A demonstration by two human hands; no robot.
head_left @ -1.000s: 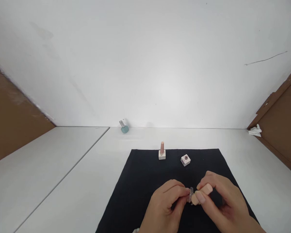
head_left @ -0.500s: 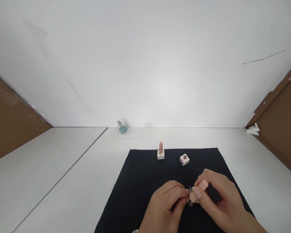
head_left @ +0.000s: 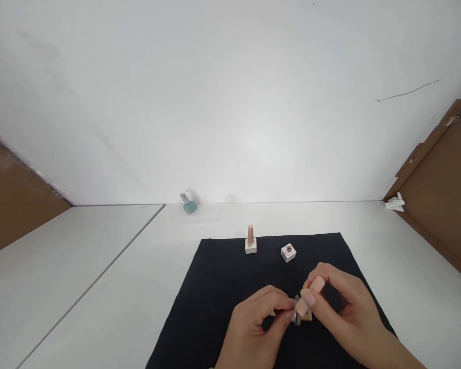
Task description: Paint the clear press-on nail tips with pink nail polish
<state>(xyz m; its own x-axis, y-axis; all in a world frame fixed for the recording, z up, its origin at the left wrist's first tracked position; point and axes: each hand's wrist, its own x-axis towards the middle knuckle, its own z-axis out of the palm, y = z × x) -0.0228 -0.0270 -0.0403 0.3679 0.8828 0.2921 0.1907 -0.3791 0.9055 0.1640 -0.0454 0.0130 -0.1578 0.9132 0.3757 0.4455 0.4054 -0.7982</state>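
Both my hands meet low over a black cloth mat (head_left: 218, 287). My right hand (head_left: 340, 310) pinches a pale pink nail polish cap (head_left: 311, 294) whose brush end points to the left. My left hand (head_left: 259, 320) has its fingers curled and pinched on a small clear piece (head_left: 296, 313) right at the brush tip. Farther back on the mat stand a closed pink polish bottle (head_left: 250, 240) with a white square base and an open white square bottle (head_left: 288, 252).
A teal polish bottle (head_left: 188, 203) lies tilted at the back of the white table (head_left: 100, 287), against the wall. A crumpled white scrap (head_left: 395, 204) sits at the far right by a brown board (head_left: 441, 195). Another brown board is at the left.
Both hands have shifted slightly left and stayed together; the pink cap has tipped and moved closer onto the clear piece. The view has drifted a little to the right.
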